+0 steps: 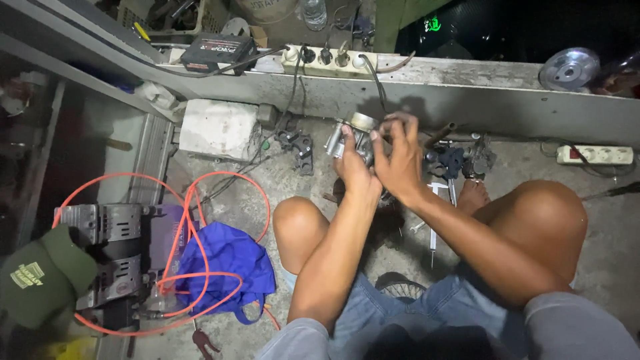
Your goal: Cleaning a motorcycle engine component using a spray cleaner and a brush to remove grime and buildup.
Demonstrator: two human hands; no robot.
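Scene dim overall; light strongest at centre on concrete floor (pixel 267 180) and ledge (pixel 467 87). Top right corner and left edge near black. Hands (pixel 380 160) cast shadow onto ledge. Wide-angle bending at edges. Slight softness, noise in dark zones

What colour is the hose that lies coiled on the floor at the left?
Orange hose, coiled over the machine and blue bag; head view.

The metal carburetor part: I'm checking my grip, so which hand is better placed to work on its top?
Probably the right hand: its fingers already curl over the top of the metal carburetor part, while the left hand supports it from below.
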